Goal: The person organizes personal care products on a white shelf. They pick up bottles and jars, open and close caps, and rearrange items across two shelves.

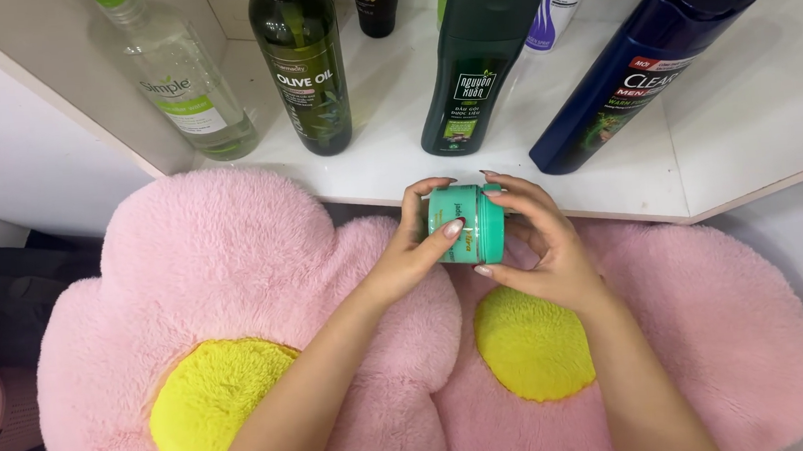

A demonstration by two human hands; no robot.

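We hold the green jar on its side between both hands, just below the shelf edge, over the pink cushions. Our left hand grips the body from 9 o'clock, and our right hand clasps the lid end from 3 o'clock. The lid seems still on, so the opening is not yet done. Bottles stand at 12 o'clock.

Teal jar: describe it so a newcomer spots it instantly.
Start at the white shelf lined with tall bottles, then drop to its front edge above the pink flower cushions. There the left hand and right hand grip a teal jar on its side. It is the only short, round container.
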